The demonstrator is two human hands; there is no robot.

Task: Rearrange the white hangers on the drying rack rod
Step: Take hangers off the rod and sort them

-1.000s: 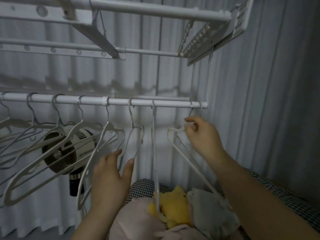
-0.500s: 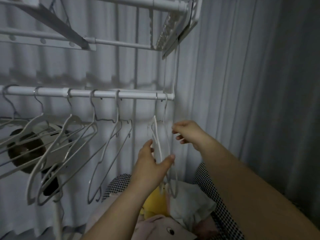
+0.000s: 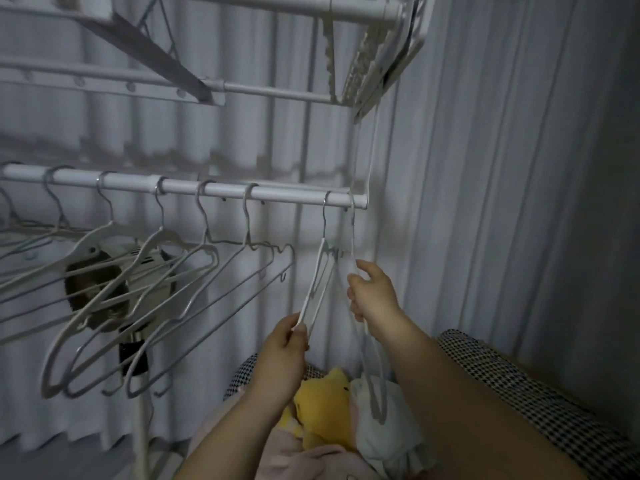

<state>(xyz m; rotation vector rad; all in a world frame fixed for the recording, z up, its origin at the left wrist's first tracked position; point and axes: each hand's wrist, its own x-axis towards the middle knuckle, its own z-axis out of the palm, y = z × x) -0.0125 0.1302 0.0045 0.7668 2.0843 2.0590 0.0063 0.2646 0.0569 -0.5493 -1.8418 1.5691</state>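
The left hand (image 3: 284, 351), open half a second ago, now pinches the lower edge of the second-last white hanger (image 3: 312, 282) while the right hand (image 3: 375, 299) grips the end hanger (image 3: 371, 393), both hooked at the right end of the rod (image 3: 287, 197), so regrouping seems underway.

Dim room; pale pleated curtain (image 3: 502, 202); fan (image 3: 97, 282) behind.

Hangers (image 3: 165, 235) on rod (image 3: 284, 196), two at right end; fan (image 3: 100, 282) behind left ones.

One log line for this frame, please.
left hand: pinches hanger | right hand: grips end hanger | both hooked on rod
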